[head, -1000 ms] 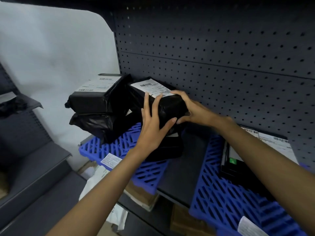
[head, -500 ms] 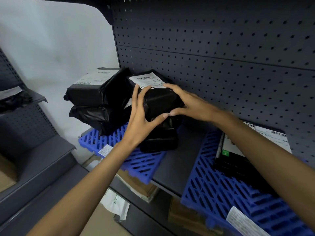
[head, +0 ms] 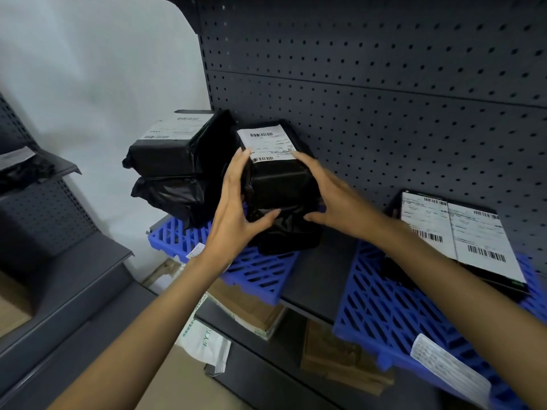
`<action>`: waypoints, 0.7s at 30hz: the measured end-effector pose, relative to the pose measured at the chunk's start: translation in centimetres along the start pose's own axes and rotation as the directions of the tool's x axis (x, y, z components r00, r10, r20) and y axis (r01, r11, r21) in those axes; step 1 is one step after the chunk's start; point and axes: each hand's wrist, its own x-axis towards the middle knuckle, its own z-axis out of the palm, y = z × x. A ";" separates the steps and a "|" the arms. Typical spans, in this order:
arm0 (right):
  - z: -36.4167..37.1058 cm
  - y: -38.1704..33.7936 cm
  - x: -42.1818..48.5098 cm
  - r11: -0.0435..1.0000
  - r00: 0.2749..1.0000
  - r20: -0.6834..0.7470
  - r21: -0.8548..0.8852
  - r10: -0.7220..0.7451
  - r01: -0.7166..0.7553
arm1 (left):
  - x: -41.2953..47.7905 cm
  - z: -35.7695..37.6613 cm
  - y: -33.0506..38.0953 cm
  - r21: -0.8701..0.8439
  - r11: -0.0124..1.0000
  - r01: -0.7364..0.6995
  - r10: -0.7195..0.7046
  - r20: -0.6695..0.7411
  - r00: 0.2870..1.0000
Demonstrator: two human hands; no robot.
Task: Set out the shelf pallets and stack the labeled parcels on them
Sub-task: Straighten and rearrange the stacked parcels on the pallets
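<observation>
Two blue slatted pallets lie on the dark shelf, the left pallet (head: 260, 270) and the right pallet (head: 384, 306). On the left pallet two black parcels (head: 168, 155) are stacked at the back left. Beside them a black labeled parcel (head: 278, 184) sits on another black parcel (head: 287, 238). My left hand (head: 233, 208) presses its left side with straight fingers, thumb across the front. My right hand (head: 334, 196) lies against its right side, fingertips at the label's corner. A flat labeled parcel (head: 461, 232) rests on the right pallet.
A perforated back panel (head: 384, 113) stands close behind the parcels. A strip of bare shelf (head: 319, 270) separates the pallets. Cardboard boxes (head: 248, 309) and a white bag (head: 207, 341) fill the shelf below. Another dark shelf unit (head: 59, 261) stands at left.
The top parcel has been turned and pushed back so it sits squarer on the lower one. Both hands slid from clasping its front to flanking its sides.
</observation>
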 end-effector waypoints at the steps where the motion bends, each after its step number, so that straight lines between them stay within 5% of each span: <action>1: 0.5 -0.1 -0.4 1.000 1.000 -0.024 -0.011 0.003 -0.003 | -0.6 -0.1 0.2 0.054 0.998 -0.036 0.036 -0.007 0.999; 5: 1.8 -0.8 -0.8 0.999 0.996 -0.086 0.004 0.038 -0.037 | -2.0 0.6 0.4 0.305 0.946 -0.112 0.086 0.098 0.991; 10: 2.7 -1.6 -0.7 0.976 0.975 -0.185 -0.157 0.121 -0.150 | -1.4 1.0 -0.1 0.262 0.961 -0.091 0.064 0.108 0.992; 21: 5.8 -4.3 0.2 0.950 0.900 -0.330 -0.033 0.283 -0.311 | 0.2 -1.0 -2.8 0.204 0.961 -0.189 0.150 0.191 0.970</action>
